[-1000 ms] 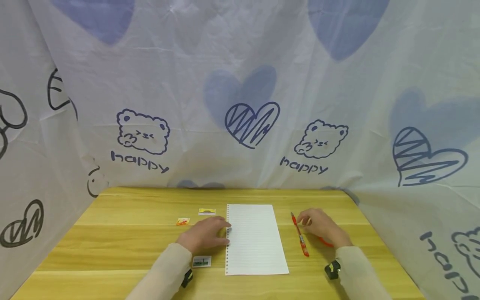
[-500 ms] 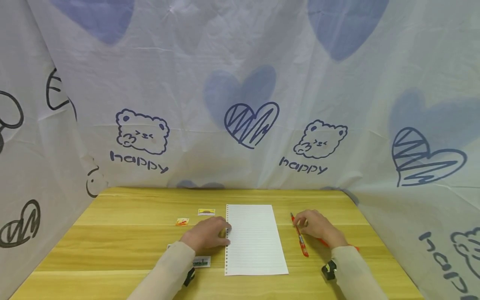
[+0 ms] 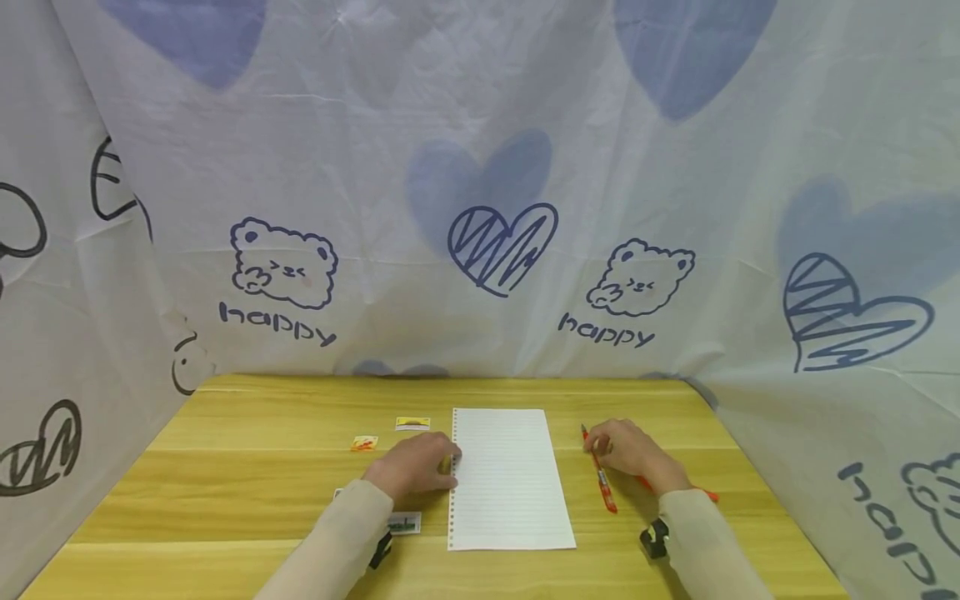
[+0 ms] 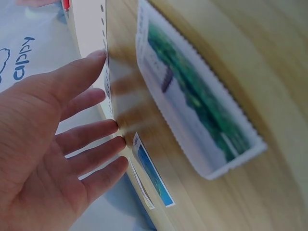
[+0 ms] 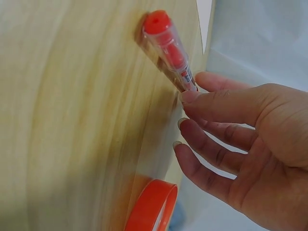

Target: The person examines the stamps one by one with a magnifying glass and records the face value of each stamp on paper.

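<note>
A white lined loose-leaf sheet (image 3: 510, 483) with punched holes lies on the wooden table. My left hand (image 3: 414, 463) rests at its left edge, fingers relaxed and spread, fingertips right at the holes. A green landscape stamp (image 4: 192, 91) lies beside that hand, and a blue one (image 4: 155, 171) farther off in the left wrist view. To the right of the sheet lies a red pen (image 3: 603, 483), its tip pointing away. My right hand (image 3: 628, 447) pinches the pen near the tip end between thumb and index finger; the other fingers are loosely bent.
A yellow stamp (image 3: 413, 423) and an orange stamp (image 3: 365, 443) lie left of the sheet. Another stamp is mostly hidden by the left sleeve (image 3: 337, 533). A red curved band (image 5: 151, 204) sits near my right hand, partly under the wrist. A printed curtain (image 3: 390, 192) stands behind the table.
My right hand has moved slightly left onto the pen, its thumb and index finger closing on it. My left hand has shifted only a little, its fingers bending slightly at the sheet's edge.
</note>
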A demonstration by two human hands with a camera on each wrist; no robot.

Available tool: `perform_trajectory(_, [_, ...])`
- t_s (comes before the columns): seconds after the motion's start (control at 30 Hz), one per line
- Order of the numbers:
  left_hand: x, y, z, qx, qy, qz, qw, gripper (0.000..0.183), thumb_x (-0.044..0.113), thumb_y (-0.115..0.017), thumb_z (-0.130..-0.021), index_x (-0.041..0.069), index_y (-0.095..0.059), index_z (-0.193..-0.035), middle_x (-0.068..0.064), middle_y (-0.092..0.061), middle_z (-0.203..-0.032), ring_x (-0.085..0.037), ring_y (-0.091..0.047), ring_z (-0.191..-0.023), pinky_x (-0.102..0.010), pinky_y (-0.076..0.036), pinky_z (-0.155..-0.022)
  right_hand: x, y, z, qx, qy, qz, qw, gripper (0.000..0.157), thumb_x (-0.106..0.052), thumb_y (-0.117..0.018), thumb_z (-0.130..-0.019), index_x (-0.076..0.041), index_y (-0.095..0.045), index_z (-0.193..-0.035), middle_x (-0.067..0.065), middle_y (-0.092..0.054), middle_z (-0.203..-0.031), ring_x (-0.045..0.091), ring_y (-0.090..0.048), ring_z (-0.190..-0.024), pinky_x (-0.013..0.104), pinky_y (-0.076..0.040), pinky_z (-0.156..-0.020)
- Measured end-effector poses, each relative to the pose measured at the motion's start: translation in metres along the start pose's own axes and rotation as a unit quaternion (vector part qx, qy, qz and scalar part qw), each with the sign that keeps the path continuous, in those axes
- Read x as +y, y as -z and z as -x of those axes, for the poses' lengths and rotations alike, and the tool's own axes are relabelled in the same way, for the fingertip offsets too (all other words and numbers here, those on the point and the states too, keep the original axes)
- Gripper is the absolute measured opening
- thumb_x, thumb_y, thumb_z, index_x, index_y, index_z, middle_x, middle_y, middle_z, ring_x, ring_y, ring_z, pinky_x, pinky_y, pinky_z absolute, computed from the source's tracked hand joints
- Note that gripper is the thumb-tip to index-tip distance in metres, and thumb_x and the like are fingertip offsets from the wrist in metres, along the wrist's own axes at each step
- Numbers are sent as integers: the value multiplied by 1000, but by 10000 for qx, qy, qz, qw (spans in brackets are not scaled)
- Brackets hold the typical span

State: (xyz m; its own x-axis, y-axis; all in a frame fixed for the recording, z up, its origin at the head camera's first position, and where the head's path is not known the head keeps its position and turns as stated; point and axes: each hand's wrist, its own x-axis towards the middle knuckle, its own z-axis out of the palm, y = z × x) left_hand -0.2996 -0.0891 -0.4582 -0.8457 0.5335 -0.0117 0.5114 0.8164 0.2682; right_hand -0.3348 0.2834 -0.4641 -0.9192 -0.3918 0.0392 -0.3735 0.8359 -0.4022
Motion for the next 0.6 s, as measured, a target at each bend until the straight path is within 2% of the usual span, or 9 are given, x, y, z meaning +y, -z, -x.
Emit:
perform_trajectory(0.17, [0,1,-2,-61,15,-94,9999,43,27,-84,-87,7,-74,-124,-9,-74,-125,-12,-55,-87,-34,-54,-85,-3,0,-1,3,17,57,10000,26,11,-70,-78,-8,-78,-93,6,-72,-86,17,-62,-79,35,-55,-74])
perform_trajectory(0.27, [0,1,-3,-82,7,-98,9999,43,27,-84,-87,7,-74,-124,-9,-75,-123,-13,-53,-84,-32,-51,-80,-4,0,-2,21,103,126,9999,28,13,-68,-78,-7,-78,-93,8,-73,-86,19,-62,-80,36,-55,-74])
perform_trajectory(0.5, [1,1,-2,-72,54,-104,9999,44,28,-84,-87,7,-74,-124,-8,-74,-126,-13,-56,-89,-36,-55,-89,-1,-3,-7,79,226,212,9995,32,18,-65,-77,-7,-78,-92,9,-74,-87,21,-64,-82,39,-57,-79])
perform_trajectory(0.6, [1,1,-2,-81,84,-89,9999,44,27,-85,-86,7,-74,-124,-8,-74,-127,-13,-55,-89,-36,-55,-88,-1,-3,-9,110,285,255,9992,30,17,-65,-77,-8,-78,-90,8,-74,-87,20,-64,-82,39,-57,-79])
